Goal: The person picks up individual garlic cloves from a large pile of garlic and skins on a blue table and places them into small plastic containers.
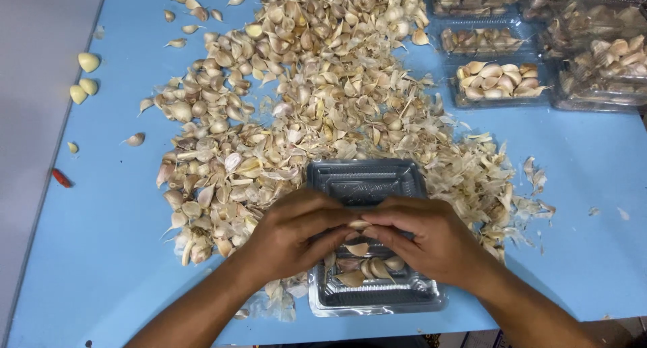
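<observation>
Left hand point(293, 230) and right hand point(424, 237), fingertips pinched together on one pale, papery garlic clove point(358, 224), held above clear plastic tray point(367, 183) at six o'clock, loose clove heap point(296, 98) at twelve o'clock

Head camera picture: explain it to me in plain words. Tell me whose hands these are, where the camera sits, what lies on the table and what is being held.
There is no machine here. The one picture comes from a camera worn on a person's head, looking down at their own two bare hands. The left hand and the right hand meet over a clear plastic tray and pinch a garlic clove between their fingertips, so both share a grip on it. A few cloves already lie in that tray. Behind it, on the blue table, spreads a big heap of unpeeled cloves and papery skins. At the top right stand more clear trays filled with cloves. At the far left, off the blue surface, lie a few peeled cloves and a small red bit that I cannot identify.
</observation>
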